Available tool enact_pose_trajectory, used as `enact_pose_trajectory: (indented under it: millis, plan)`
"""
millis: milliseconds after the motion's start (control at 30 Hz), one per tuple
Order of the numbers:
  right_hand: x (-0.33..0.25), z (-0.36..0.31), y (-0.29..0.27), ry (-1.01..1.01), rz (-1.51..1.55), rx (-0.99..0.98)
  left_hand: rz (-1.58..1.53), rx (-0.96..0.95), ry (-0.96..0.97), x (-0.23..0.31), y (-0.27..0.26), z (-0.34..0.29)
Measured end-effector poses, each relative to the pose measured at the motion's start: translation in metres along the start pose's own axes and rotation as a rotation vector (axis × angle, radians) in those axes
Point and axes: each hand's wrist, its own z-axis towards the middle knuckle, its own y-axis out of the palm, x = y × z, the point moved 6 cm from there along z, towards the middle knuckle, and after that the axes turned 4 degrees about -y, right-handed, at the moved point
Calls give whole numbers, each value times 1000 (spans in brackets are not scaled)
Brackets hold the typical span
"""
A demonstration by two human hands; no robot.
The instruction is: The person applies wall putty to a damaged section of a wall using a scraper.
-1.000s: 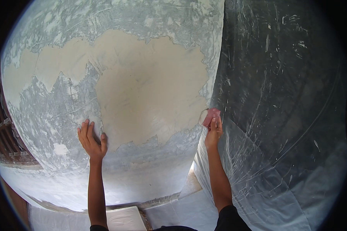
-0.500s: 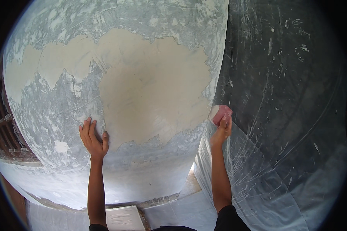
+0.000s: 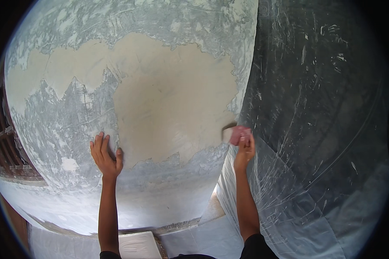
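A pale grey wall point(image 3: 181, 172) fills most of the view, with a broad smooth patch of beige putty point(image 3: 173, 99) across its middle. My right hand point(image 3: 244, 155) grips a reddish-pink putty spreader point(image 3: 240, 135), slightly blurred. The spreader's whitish edge sits at the lower right border of the putty patch, by the wall's right edge, with a dark shadow beside it. Flat against the wall lies my left hand point(image 3: 105, 157), fingers spread and holding nothing, just left of the patch.
Dark, putty-spattered sheeting point(image 3: 315, 86) covers the right side. Clear plastic film point(image 3: 281, 194) hangs in folds at the lower right. Below the wall is a white rectangular slab or tray point(image 3: 138, 246). Brown slats point(image 3: 11, 146) show at the far left.
My right hand has brought the spreader leftward and slightly down, from the wall's right edge onto the putty patch's border. My left hand stays in place.
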Motion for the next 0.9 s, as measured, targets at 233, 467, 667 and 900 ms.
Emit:
enact_pose_trajectory:
  millis: [233,467,667,900]
  plan:
    - [13,1,2,-38,-170,-103,-12,-6,1,0,0,0]
    - [19,-10,8,44,-141,-160,-11,-7,-9,-2,1,-1]
    - [21,0,-9,136,140,109,-7,-12,-6,-5,0,-2]
    - [27,-9,-12,152,187,171,-18,-18,-4,-2,0,-1]
